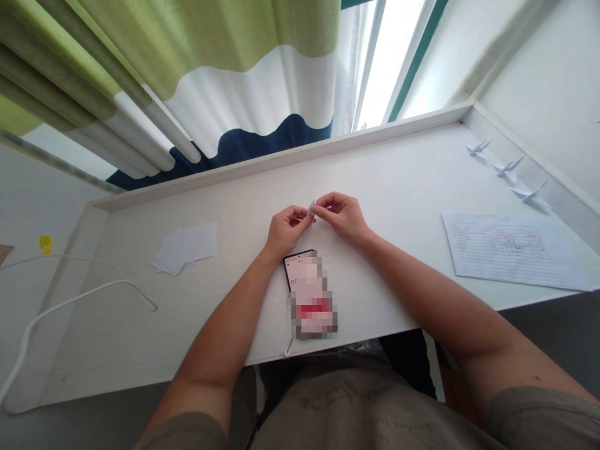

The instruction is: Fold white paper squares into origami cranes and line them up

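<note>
Left hand (287, 227): you pinch the paper (311, 207), mostly hiding it.
Right hand (344, 216): you pinch it too.
Phone (310, 295): pixels mask most of it.

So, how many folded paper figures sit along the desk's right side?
3, in a row: a far figure, a middle figure and a near figure just beyond the lined sheet. None seems hidden.

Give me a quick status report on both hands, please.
Left hand and right hand both pinching small folded white paper. Black-edged rectangular phone on near side, apparently not in the way.
</note>
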Tool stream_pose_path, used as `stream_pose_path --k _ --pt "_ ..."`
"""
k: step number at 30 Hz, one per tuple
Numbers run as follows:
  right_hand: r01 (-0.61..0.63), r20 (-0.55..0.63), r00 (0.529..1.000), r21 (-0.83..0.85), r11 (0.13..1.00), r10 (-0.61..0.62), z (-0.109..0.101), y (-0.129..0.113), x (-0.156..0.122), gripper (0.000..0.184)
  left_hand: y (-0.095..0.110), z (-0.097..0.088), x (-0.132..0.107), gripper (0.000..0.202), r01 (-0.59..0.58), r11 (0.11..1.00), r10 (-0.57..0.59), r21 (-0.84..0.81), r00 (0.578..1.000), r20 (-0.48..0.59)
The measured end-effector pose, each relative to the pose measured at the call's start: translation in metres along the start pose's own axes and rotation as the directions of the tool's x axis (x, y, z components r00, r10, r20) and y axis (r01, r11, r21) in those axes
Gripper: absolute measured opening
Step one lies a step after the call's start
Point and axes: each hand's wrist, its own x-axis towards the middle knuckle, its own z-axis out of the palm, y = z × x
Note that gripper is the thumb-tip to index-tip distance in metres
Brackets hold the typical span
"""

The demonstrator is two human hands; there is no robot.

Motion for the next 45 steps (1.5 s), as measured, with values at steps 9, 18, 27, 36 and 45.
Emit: stream_pose_path --k 9,18,27,36,45 --pt "-0.017 -0.02 1.0 -0.043 0.999 0.016 -0.0043 0.0028 0.0032 0.039 0.003 -0.0002 -0.0013 0.038 -0.018 0.999 0.017 0.044 1.0 0.018" --pt "-0.019 0.063 0.998 -0.046 0.999 0.022 -0.0094 0.0026 0.005 0.031 0.0037 0.0005 -0.0013 0.033 -0.047 0.996 0.045 0.08 0.998 0.032" --pt "0.064 0.082 0.995 -0.018 0.998 -0.062 -0.0049 -0.0006 0.0036 0.028 0.0039 -0.0014 -0.0008 0.039 0.004 1.0 -0.005 0.014 0.998 0.07" --pt "0.007 0.062 0.998 0.029 1.0 -0.008 -0.0084 0.0024 0.004 0.039 0.002 -0.0021 -0.001 0.04 0.012 1.0 -0.012 0.005 0.998 0.068" --pt "0.043 0.059 0.997 0.032 0.999 -0.045 -0.009 0.0067 0.005 0.04 0.0013 -0.0031 -0.0004 0.038 0.02 1.0 -0.021 0.006 0.997 0.08"
